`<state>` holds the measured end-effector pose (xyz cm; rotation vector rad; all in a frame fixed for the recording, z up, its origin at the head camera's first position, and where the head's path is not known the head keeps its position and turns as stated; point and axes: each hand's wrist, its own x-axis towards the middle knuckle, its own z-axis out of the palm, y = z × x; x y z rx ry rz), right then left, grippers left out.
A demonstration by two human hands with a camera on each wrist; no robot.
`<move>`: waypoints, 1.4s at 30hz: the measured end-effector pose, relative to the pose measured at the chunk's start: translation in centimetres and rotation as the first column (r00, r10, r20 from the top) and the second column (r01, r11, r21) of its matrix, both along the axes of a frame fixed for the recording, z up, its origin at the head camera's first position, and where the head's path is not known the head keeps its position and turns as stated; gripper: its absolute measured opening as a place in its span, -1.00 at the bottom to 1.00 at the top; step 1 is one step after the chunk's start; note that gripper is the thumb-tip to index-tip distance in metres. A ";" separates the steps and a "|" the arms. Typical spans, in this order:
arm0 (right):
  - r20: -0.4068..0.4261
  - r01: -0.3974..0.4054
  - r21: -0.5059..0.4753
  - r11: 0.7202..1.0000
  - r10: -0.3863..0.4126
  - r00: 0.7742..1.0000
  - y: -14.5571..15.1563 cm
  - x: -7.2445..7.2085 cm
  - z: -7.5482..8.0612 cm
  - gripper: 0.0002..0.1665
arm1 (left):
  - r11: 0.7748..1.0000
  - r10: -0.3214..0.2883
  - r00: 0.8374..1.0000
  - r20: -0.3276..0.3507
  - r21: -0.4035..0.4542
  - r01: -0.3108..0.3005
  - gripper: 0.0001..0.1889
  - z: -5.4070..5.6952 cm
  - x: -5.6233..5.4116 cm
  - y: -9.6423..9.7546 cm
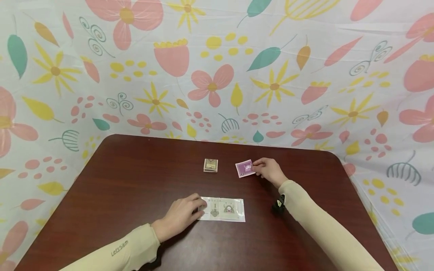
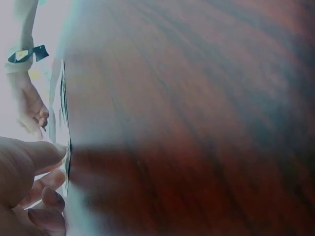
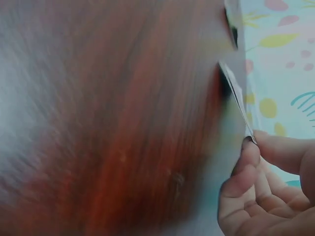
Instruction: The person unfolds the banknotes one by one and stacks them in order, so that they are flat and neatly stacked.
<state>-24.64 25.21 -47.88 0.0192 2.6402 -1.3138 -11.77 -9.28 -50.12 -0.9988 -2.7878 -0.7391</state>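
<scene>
My left hand [image 1: 183, 210] rests at the left end of a white printed paper slip [image 1: 228, 209], which bears the numeral 1 and a small cartoon figure. Its thumb and fingers [image 2: 51, 152] hold that end, hiding part of it. In the left wrist view the slip [image 2: 64, 108] appears edge-on, as thin layers. Farther back, my right hand [image 1: 270, 171] pinches the right edge of a small purple printed paper [image 1: 244, 169]. The right wrist view has this paper [image 3: 237, 101] tilted off the table, between thumb and index finger.
A small square folded paper [image 1: 210, 165], yellowish-brown, lies toward the back of the dark red-brown wooden table [image 1: 135, 180]. Behind the table hangs a white cloth [image 1: 217, 75] with flower and leaf prints. Pale sleeves [image 1: 322, 218] cover both forearms.
</scene>
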 end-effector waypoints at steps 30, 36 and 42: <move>0.089 -0.058 -0.277 0.959 0.085 0.992 -1.5 8.9 1.9 -0.77 | 1.000 -0.004 1.000 0.018 -0.013 0.004 -0.82 0.3 -0.3 0.0; 0.097 -0.080 -0.316 0.945 0.116 0.988 -2.0 9.6 1.5 -0.75 | 1.000 -0.004 1.000 0.010 -0.001 0.004 -0.84 0.1 -0.2 0.0; 0.103 -0.097 -0.362 0.927 0.143 0.984 -2.8 10.3 1.2 -0.74 | 1.000 -0.012 1.000 -0.020 0.010 0.012 -0.86 -0.4 0.0 -0.1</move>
